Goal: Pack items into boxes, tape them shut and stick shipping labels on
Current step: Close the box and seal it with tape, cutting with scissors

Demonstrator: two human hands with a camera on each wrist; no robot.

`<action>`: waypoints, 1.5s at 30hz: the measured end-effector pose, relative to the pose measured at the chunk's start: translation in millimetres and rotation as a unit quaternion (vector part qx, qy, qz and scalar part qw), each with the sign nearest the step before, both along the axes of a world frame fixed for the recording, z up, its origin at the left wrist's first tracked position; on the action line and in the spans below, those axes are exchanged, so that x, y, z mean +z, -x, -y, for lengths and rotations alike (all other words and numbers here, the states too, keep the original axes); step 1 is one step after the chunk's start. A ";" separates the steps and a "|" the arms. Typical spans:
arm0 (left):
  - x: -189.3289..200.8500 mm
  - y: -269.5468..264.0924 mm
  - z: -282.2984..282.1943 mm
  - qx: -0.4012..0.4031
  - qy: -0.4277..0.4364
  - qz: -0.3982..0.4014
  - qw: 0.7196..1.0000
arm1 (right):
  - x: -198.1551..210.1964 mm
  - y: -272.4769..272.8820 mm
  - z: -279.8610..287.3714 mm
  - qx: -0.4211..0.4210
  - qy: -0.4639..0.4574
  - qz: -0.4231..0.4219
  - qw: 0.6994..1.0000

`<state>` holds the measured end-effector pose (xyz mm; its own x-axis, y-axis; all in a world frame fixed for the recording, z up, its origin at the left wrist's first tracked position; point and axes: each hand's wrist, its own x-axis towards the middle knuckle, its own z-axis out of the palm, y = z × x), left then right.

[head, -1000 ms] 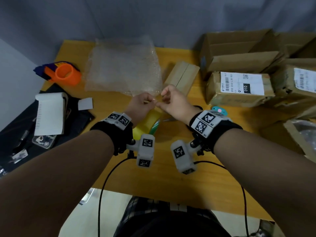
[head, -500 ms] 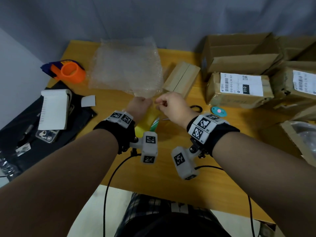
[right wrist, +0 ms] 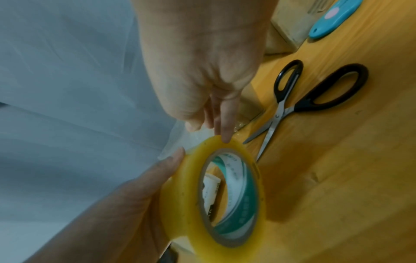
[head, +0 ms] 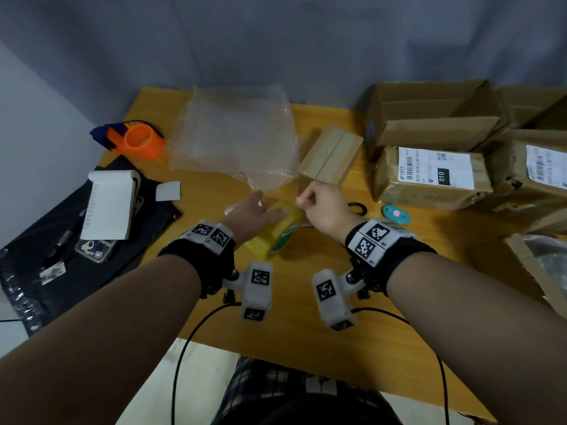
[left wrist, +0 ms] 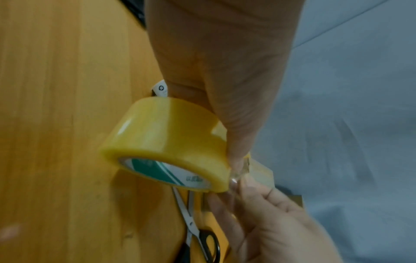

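Note:
A yellow tape roll (head: 276,231) with a green-and-white core (right wrist: 234,199) is held just above the wooden table (head: 306,326). My left hand (head: 254,210) grips the roll (left wrist: 166,138) across its outer band. My right hand (head: 319,204) pinches the clear loose tape end (left wrist: 238,176) at the roll's edge, its fingertips (right wrist: 225,135) touching the rim. A closed small cardboard box (head: 329,157) lies just beyond the hands. Black-handled scissors (right wrist: 299,99) lie on the table under and right of the roll.
Bubble wrap (head: 236,136) lies at the back centre, an orange tape dispenser (head: 138,141) at back left. A label roll (head: 110,204) sits on black bags (head: 61,256) at left. Labelled boxes (head: 432,176) and open boxes (head: 429,118) stack at right. A blue cutter (head: 395,213) lies near them.
Both hands have shifted slightly away from me toward the small box with the tape roll. The right hand's pinch has drawn apart from the left hand, with the tape end in it.

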<state>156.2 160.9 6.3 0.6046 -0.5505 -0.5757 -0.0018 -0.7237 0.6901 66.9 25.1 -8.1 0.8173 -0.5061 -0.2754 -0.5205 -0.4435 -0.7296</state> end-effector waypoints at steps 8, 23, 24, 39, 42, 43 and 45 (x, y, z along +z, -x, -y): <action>15.6 -9.9 -21.9 -0.117 0.016 0.108 0.987 | -1.9 -3.6 -9.0 -0.066 -0.173 0.017 0.982; 12.4 -7.4 -32.3 -0.173 0.061 0.102 0.978 | 7.3 -12.2 -31.8 -0.085 -0.208 0.065 0.972; 11.8 -7.2 -31.7 -0.171 0.064 0.103 0.978 | 6.5 -12.6 -31.7 -0.095 -0.209 0.061 0.971; 7.2 -2.3 -14.7 -0.278 -0.038 0.149 0.948 | 10.7 -1.5 -12.0 -0.100 -0.204 0.035 0.973; 1.6 8.2 -13.5 -0.263 -0.044 0.151 0.952 | 3.7 9.7 -6.5 -0.092 -0.173 0.000 0.981; -0.4 9.7 -14.9 -0.251 -0.047 0.147 0.956 | 0.0 15.6 -4.4 -0.076 -0.155 -0.029 0.985; -4.1 10.4 -19.8 -0.242 -0.055 0.146 0.958 | -8.5 28.2 -1.2 0.020 -0.107 -0.126 0.986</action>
